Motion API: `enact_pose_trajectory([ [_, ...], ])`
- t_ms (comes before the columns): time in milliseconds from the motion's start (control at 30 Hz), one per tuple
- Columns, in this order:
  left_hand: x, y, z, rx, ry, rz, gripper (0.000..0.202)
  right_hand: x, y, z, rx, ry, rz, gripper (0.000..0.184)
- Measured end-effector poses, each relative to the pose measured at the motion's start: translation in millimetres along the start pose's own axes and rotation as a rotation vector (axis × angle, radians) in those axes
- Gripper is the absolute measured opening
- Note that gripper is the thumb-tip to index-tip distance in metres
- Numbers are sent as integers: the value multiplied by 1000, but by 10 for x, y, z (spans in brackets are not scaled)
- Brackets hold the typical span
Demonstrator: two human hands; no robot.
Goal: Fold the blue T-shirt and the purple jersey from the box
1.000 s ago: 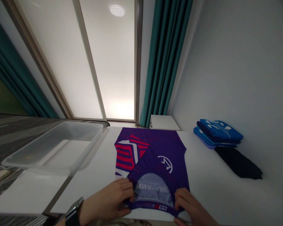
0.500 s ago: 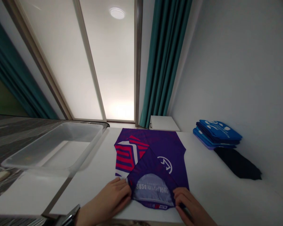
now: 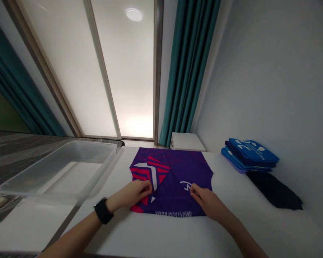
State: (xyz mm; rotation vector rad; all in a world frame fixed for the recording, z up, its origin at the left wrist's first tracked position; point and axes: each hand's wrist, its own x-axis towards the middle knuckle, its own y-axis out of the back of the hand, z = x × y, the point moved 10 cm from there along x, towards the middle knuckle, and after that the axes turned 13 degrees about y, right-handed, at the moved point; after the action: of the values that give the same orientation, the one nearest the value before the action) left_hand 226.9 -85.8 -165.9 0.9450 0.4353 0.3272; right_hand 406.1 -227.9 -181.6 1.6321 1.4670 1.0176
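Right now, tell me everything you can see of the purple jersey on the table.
The purple jersey lies folded flat on the white table, its smooth, thin-looking synthetic fabric nearly unwrinkled. Red and white angular stripes cover its left part, a white circular logo sits right of centre, and white print runs along the near edge. A diagonal fold line runs across it. The left hand and right hand touch it, the right partly covering the logo.

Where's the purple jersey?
In the head view, the purple jersey lies flat on the white table under the left hand and right hand, between the clear tub and the blue shirt stack.
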Motion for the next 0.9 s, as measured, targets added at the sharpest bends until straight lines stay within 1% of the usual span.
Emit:
enact_pose_trajectory([
  [100,79,-25,-78,77,29,22,18,103,-62,104,-110,-35,-47,16],
  [167,94,-56,-111,102,37,33,18,123,-126,143,-191,-41,-67,16],
  [233,77,-57,-127,120,42,64,17,110,-164,149,-246,-18,-42,19],
  [300,23,4,-150,115,61,135,17,55,-117,148,-270,11,67,23],
  [400,-125,129,-246,47,127,250,20,-128,49,218,-274,2,289,32],
  [433,-183,149,-292,16,154,270,21,-206,92,269,-272,-18,345,34],
  [500,-295,143,-387,-52,197,281,23,-362,123,394,-256,-71,408,37],
  [600,-430,60,-491,-167,234,266,29,-553,54,561,-216,-135,413,39],
  [667,-493,-5,-514,-222,242,266,33,-639,-10,609,-195,-142,401,39],
  [800,-560,-107,-483,-241,240,283,35,-735,-47,599,-180,-138,416,38],
  [900,-579,-132,-469,-175,240,322,32,-739,-46,548,-180,-113,420,35],
])
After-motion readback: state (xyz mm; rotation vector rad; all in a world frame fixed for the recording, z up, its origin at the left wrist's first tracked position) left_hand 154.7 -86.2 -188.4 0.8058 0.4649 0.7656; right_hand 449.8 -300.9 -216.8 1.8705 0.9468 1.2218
